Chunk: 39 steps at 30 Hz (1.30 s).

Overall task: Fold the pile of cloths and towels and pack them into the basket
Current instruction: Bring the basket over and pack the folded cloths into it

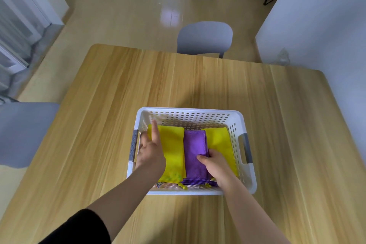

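Note:
A white perforated basket (190,118) with grey handles stands on the wooden table near its front edge. Inside lie a folded yellow cloth (173,146) on the left, a folded purple cloth (194,148) in the middle and another yellow cloth (219,140) on the right. A patterned cloth (166,185) peeks out beneath them at the near wall. My left hand (150,150) is inside the basket at its left wall, index finger straight, on the left yellow cloth. My right hand (214,164) grips the near right edge of the purple cloth, thumb on top.
The wooden table (198,81) spreads wide around the basket. A grey chair (205,38) stands at the far edge and another grey chair (23,132) at the left. A white wall (316,25) rises on the right.

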{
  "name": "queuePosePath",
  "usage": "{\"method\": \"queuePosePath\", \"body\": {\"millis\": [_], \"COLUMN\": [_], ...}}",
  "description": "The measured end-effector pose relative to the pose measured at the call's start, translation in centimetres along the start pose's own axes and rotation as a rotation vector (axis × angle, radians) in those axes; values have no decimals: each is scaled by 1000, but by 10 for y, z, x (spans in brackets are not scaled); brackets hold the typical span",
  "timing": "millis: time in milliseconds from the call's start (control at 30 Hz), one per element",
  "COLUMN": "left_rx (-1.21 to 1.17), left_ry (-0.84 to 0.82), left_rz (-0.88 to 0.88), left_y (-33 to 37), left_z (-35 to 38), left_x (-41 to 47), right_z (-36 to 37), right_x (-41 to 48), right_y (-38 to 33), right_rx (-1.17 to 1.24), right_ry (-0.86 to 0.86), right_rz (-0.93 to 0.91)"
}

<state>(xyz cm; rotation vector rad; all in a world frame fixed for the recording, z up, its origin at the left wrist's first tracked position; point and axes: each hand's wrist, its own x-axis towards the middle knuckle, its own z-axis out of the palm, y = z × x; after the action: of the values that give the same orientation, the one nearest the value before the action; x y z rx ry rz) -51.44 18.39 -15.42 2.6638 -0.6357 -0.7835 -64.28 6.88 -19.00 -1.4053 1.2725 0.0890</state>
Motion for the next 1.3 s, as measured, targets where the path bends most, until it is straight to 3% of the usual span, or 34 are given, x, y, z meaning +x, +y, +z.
{"method": "queuePosePath", "body": {"millis": [100, 133, 233, 333, 500, 700, 800, 933, 1000, 1033, 1100, 1200, 1300], "left_rx": [128, 134, -30, 43, 129, 302, 394, 414, 406, 386, 350, 380, 510], "left_ry": [168, 149, -116, -270, -332, -237, -279, -293, -269, -250, -215, -258, -345], "left_rz": [277, 323, 190, 148, 166, 346, 357, 388, 401, 396, 377, 349, 355], "left_y": [-3, -5, -8, -19, -25, -22, -29, -23, -25, -26, -26, -25, -28], "left_z": [3, 5, 15, 30, 31, 32, 36, 38, 36, 34, 29, 20, 20], "left_x": [-1, -1, -2, 0, 6, 5, 16, 20, 18, 18, 15, 15, 19], "right_z": [0, 0, 2, 3, 1, 0, 0, 1, 2, 2, 2, -4, -10], "right_x": [-1, -1, -1, -2, -4, -4, -4, -20, -28, -27, -20, -5, 8], "right_y": [-1, -2, -3, -4, -3, -7, -12, -24, -27, -28, -27, -23, -15], "right_rx": [-8, -8, -17, -26, -99, -211, -353, -657, -692, -711, -889, -1196, -1274], "right_ry": [-5, -6, -2, 10, 71, 40, 61, 333, 482, 472, 241, -136, -210], "right_rz": [3, 3, 6, 11, -10, -25, -41, -247, -457, -577, -715, -660, -601]}}
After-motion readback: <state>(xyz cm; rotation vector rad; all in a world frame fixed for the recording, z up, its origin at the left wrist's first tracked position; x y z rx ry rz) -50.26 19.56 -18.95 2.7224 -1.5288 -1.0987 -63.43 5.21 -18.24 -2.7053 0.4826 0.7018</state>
